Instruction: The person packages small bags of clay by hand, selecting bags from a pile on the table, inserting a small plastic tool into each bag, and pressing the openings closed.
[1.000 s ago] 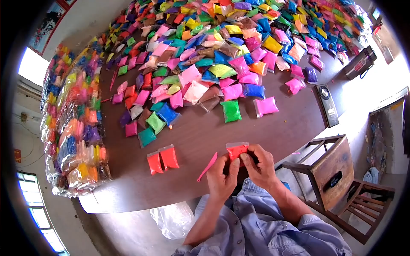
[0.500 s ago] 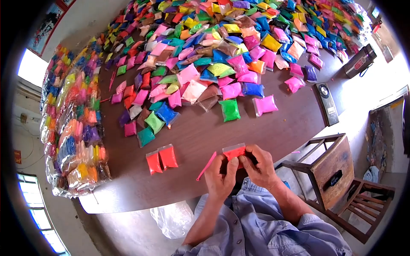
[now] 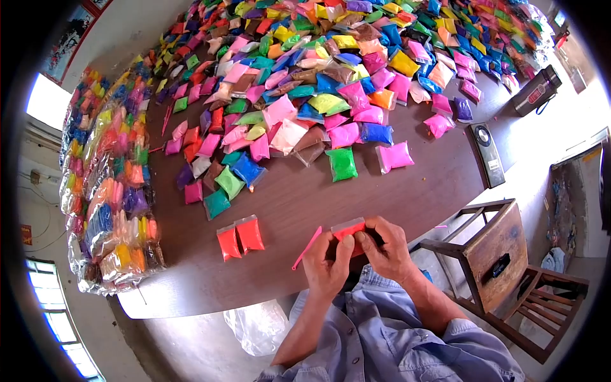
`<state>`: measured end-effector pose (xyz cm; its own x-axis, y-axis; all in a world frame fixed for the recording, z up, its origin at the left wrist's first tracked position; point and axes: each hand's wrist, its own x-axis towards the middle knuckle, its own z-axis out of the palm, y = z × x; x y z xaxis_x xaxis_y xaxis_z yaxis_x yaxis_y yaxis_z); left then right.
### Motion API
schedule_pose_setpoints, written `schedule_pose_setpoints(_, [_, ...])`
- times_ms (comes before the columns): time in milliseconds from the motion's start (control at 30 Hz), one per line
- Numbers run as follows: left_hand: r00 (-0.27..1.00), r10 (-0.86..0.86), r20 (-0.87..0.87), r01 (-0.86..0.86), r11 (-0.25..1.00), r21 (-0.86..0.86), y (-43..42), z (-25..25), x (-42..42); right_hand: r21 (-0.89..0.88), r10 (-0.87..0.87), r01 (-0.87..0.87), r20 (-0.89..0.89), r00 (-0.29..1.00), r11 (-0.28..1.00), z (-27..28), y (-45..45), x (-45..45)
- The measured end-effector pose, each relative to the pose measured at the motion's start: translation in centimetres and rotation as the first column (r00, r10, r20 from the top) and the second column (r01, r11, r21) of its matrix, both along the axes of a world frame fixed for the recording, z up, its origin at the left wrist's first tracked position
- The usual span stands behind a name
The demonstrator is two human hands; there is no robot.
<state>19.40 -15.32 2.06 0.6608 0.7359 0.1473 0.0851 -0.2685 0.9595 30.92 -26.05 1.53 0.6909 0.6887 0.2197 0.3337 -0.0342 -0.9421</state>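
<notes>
A small clear packet with red filling is pinched between my two hands near the table's front edge. My left hand grips its left side and my right hand its right side, thumbs close together over it. Part of the packet is hidden behind my fingers. Just left of my left hand, a thin pink stick slants upward; whether it touches the hand I cannot tell. Two more red packets lie side by side further left, one slightly lower than the other.
Many coloured packets cover the back of the brown table. Clear bags of packets stand along its left side. A dark flask and a flat device with a round dial are at the right, beside a wooden chair.
The red packet and my hands have shifted very slightly. Everything else stays where it was.
</notes>
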Motion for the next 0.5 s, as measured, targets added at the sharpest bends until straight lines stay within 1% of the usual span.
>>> schedule_pose_setpoints(133, [1.0,0.021,-0.016,-0.02,0.998,0.052,0.1,-0.7,-0.2,-0.014,0.002,-0.002,0.024,1.0,1.0,0.2,0.0,0.0])
schedule_pose_setpoints(200, [0.999,0.036,-0.011,-0.036,0.997,0.073,0.1,-0.9,-0.3,-0.054,0.016,-0.018,-0.036,0.999,0.998,0.9,0.0,-0.1])
schedule_pose_setpoints(267, [0.999,0.05,-0.016,-0.048,0.992,0.118,0.1,-0.7,-0.3,-0.048,0.009,-0.012,-0.056,0.998,0.999,1.2,0.2,-0.1])
schedule_pose_setpoints(300, [0.999,0.051,-0.016,-0.049,0.992,0.118,0.2,-0.8,-0.3,-0.042,0.001,-0.004,-0.077,0.997,0.999,1.3,0.2,-0.2])
schedule_pose_setpoints(400, [0.999,0.037,0.001,-0.037,0.993,0.115,0.1,-0.8,-0.3,-0.006,-0.018,0.018,-0.066,0.998,1.0,0.6,0.2,-0.2])
schedule_pose_setpoints(467, [1.0,-0.008,-0.018,0.008,1.0,0.001,0.1,-0.1,-0.3,-0.012,-0.014,0.013,-0.046,0.999,1.0,0.4,0.0,-0.1])
schedule_pose_setpoints(500, [1.0,-0.007,-0.018,0.007,1.0,0.0,0.1,0.2,-0.3,-0.016,-0.009,0.009,-0.026,1.0,1.0,0.3,0.0,-0.1])
